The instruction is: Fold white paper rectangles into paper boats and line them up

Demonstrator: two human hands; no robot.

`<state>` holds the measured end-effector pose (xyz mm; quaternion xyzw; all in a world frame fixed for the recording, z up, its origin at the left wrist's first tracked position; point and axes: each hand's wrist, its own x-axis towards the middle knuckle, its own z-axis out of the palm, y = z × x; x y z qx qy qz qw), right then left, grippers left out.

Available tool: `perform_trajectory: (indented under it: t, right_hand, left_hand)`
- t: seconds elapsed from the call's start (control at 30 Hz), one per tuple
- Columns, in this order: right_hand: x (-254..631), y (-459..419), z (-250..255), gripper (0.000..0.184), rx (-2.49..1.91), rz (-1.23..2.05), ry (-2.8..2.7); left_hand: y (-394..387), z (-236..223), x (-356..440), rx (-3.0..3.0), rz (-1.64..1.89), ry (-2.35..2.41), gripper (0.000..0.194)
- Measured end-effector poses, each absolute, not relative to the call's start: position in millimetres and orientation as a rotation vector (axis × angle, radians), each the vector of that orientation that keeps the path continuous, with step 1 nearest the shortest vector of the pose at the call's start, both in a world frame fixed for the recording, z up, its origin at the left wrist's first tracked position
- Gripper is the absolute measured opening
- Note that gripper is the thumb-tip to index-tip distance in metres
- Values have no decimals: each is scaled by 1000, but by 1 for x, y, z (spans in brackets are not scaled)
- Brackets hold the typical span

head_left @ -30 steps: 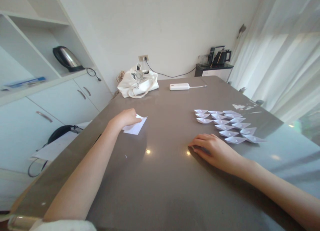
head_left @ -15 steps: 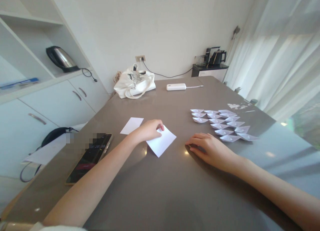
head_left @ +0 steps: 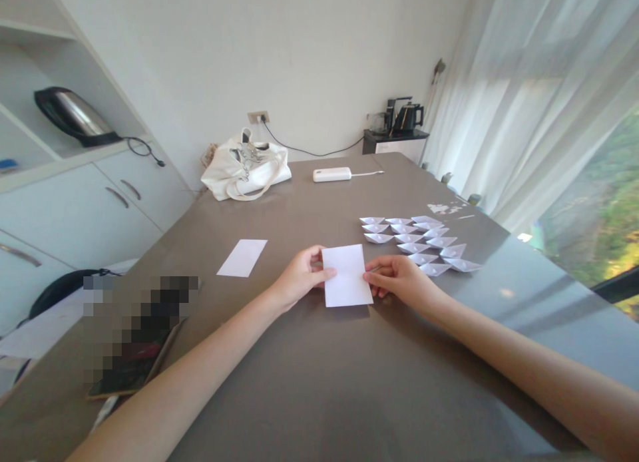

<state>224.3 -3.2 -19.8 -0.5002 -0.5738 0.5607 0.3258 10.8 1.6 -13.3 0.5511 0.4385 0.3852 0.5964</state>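
A white sheet of paper [head_left: 348, 275] is held slightly above the table between my two hands. My left hand [head_left: 305, 273] pinches its left edge, thumb on top. On the opposite edge, my right hand [head_left: 397, 275] grips the sheet between thumb and fingers. Another white paper [head_left: 243, 257] lies flat on the table to the left of my left hand. Just beyond my right hand stand several folded white paper boats [head_left: 410, 238], grouped in rows.
The grey table [head_left: 299, 395] carries a white bag [head_left: 247, 166] and a white power bank [head_left: 332, 174] with a short cable at the back. Paper scraps [head_left: 444, 209] lie near the right edge. A phone [head_left: 144, 355], partly blurred out, rests by my left forearm.
My left hand has brought the sheet rightward, and it now sits squarer to me. My right hand, free before, has taken its right edge. The camera view has turned slightly right.
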Motion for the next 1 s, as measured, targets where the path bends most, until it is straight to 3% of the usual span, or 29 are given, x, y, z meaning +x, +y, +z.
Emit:
perform_trajectory:
  t: [0.17,0.33,0.77,1.0]
  right_hand:
    - [225,-3,-18,23,-1346,1483,-1438]
    - [227,-2,-20,31,-1299,1541,-1365]
    - [232,0,-31,13,-1163,1473,-1528]
    - [226,-9,-29,14,-1111,1394,-1629]
  left_hand:
    - [2,-16,9,1288,768,964,39]
    - [10,-17,-3,1304,628,814,44]
    - [14,-7,-4,1179,476,819,17]
    - [4,-7,11,1479,419,989,31]
